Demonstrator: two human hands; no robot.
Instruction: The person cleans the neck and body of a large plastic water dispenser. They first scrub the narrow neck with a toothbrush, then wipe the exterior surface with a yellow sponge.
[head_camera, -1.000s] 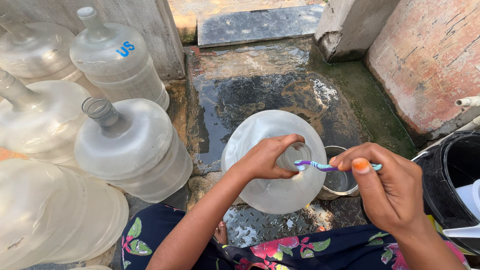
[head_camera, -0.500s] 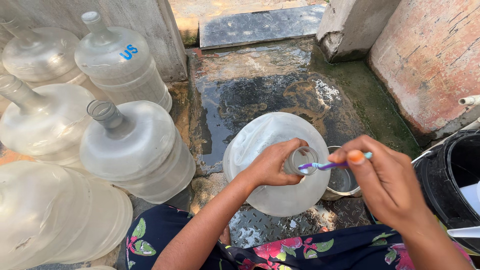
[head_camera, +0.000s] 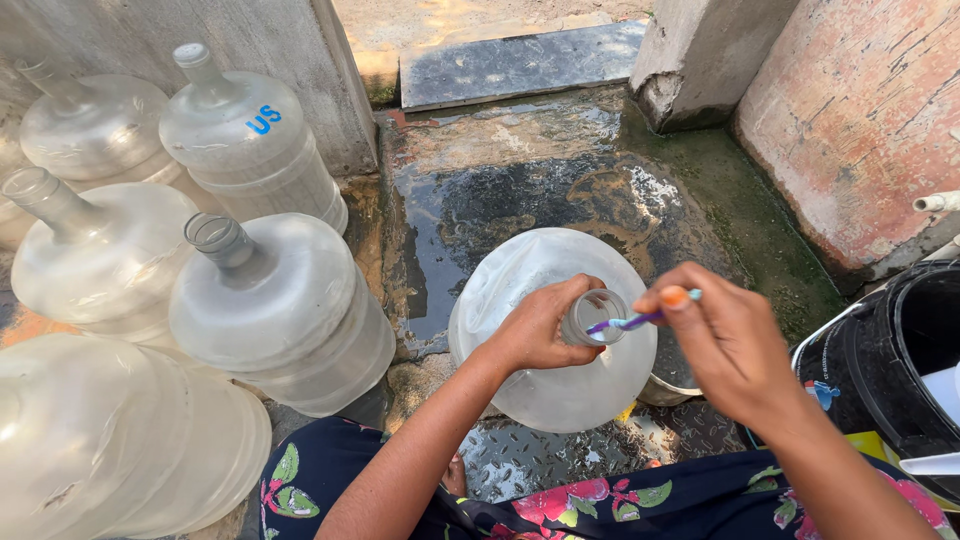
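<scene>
A large clear water jug (head_camera: 530, 290) stands upright on the wet floor in front of me. My left hand (head_camera: 540, 325) is wrapped around its open neck (head_camera: 597, 315). My right hand (head_camera: 735, 345) pinches a toothbrush (head_camera: 640, 318) with a purple shaft and an orange and blue handle end. The brush's head pokes into the mouth of the jug's neck. Both forearms reach in from the bottom of the view over a dark floral garment (head_camera: 600, 500).
Several more clear jugs (head_camera: 270, 310) stand clustered at the left against a grey wall (head_camera: 150, 40). A black bucket (head_camera: 900, 370) stands at the right, below a pink wall (head_camera: 860, 110). The concrete floor (head_camera: 520, 190) ahead is wet. A small metal bowl (head_camera: 672, 380) sits beside the jug.
My right hand has tilted the toothbrush and pushed its head into the jug's neck. My left hand has kept its grip on the neck.
</scene>
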